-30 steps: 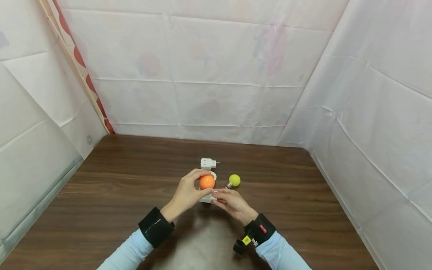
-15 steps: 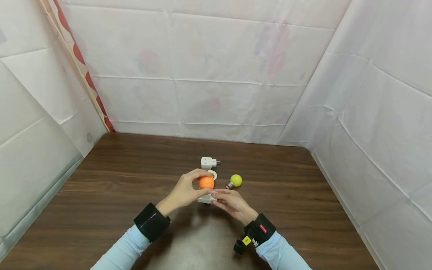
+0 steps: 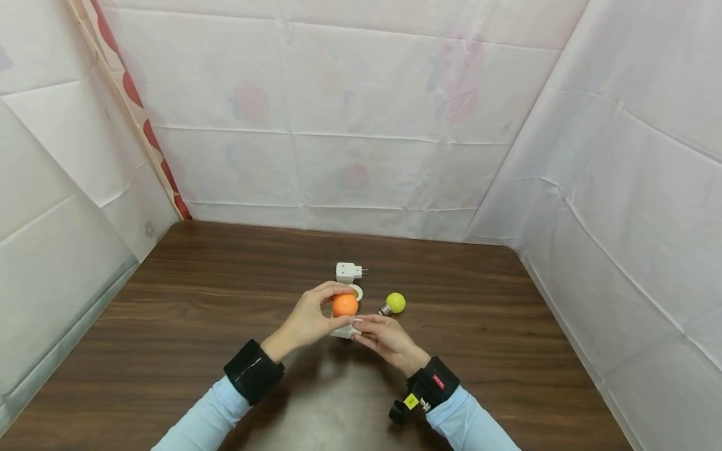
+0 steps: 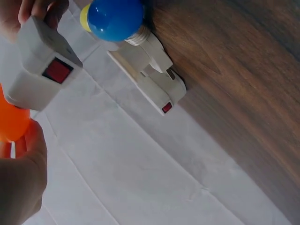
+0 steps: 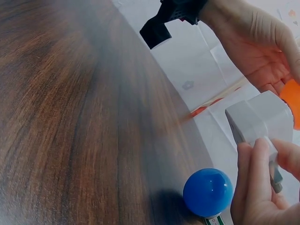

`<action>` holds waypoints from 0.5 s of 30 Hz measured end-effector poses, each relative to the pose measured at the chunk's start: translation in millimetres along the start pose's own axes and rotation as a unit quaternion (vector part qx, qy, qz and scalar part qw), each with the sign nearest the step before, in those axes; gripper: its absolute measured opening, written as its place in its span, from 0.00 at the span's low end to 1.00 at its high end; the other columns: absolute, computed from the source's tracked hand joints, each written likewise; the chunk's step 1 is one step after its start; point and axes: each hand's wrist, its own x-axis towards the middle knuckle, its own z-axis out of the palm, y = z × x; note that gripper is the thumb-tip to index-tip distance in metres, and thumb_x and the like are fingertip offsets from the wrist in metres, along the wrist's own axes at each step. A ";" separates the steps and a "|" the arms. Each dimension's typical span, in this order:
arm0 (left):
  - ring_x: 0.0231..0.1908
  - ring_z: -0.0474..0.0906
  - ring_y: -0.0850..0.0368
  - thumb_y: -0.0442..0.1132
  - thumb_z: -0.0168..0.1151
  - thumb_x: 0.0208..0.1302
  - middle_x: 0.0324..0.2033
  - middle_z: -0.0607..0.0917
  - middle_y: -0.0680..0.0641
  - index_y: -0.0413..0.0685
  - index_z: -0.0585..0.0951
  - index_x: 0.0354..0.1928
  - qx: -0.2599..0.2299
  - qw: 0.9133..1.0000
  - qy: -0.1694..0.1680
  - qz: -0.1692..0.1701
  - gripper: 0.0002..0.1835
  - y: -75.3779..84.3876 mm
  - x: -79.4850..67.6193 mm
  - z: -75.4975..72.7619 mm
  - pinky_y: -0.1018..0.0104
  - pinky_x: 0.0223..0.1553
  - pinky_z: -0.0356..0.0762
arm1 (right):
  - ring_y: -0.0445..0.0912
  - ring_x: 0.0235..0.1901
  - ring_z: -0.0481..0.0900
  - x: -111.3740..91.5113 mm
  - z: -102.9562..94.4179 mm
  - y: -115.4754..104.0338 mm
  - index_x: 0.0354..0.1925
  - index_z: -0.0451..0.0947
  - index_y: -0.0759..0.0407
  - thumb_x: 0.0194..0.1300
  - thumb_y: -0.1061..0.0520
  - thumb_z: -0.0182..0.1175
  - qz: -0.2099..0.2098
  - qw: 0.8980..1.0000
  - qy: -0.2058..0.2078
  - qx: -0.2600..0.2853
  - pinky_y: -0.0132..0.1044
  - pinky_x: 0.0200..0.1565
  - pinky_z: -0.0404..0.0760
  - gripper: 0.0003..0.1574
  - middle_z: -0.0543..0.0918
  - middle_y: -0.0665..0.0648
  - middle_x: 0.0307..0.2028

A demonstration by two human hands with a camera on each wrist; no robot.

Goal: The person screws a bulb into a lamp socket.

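Orange bulb (image 3: 345,305), pinched by the left hand (image 3: 307,321), sits right up against a white adapter (image 5: 262,115) over the brown table (image 3: 169,351), and the right hand (image 3: 389,339) grips that adapter! Just beyond lies a second white adapter (image 3: 345,272); off right, a yellow-green bulb (image 3: 397,302) rests on the wood grain.

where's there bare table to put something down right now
Bare tabletop lies between the left hand and the left edge, and between the yellow-green bulb and the right edge. The middle is crowded: right hand, orange bulb, white plug adapter, a second adapter farther back, a blue bulb nearby.
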 end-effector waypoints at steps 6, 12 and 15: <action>0.44 0.79 0.56 0.36 0.76 0.39 0.44 0.81 0.50 0.43 0.80 0.46 0.101 0.992 0.070 -0.011 0.27 6.8 -2.5 5.8 0.61 0.44 0.78 | 0.41 0.35 0.81 0.8 1.5 0.0 0.51 0.70 0.71 0.61 0.64 0.58 -0.003 1.000 0.008 0.006 0.30 0.43 0.80 0.20 0.82 0.51 0.35; 0.40 0.80 0.54 0.37 0.77 0.37 0.40 0.82 0.49 0.42 0.82 0.42 0.150 0.984 0.094 0.004 0.24 11.4 -3.7 9.9 0.60 0.39 0.79 | 0.42 0.35 0.81 2.9 1.3 2.4 0.49 0.72 0.71 0.60 0.65 0.58 -0.004 1.000 0.016 0.008 0.31 0.43 0.81 0.18 0.82 0.53 0.35; 0.40 0.81 0.55 0.37 0.77 0.38 0.39 0.83 0.50 0.44 0.82 0.42 0.151 0.983 0.100 0.007 0.23 10.3 -4.5 10.1 0.61 0.38 0.79 | 0.42 0.35 0.81 2.7 1.2 2.4 0.50 0.72 0.71 0.60 0.64 0.59 -0.004 1.000 0.014 0.006 0.32 0.43 0.80 0.19 0.82 0.53 0.35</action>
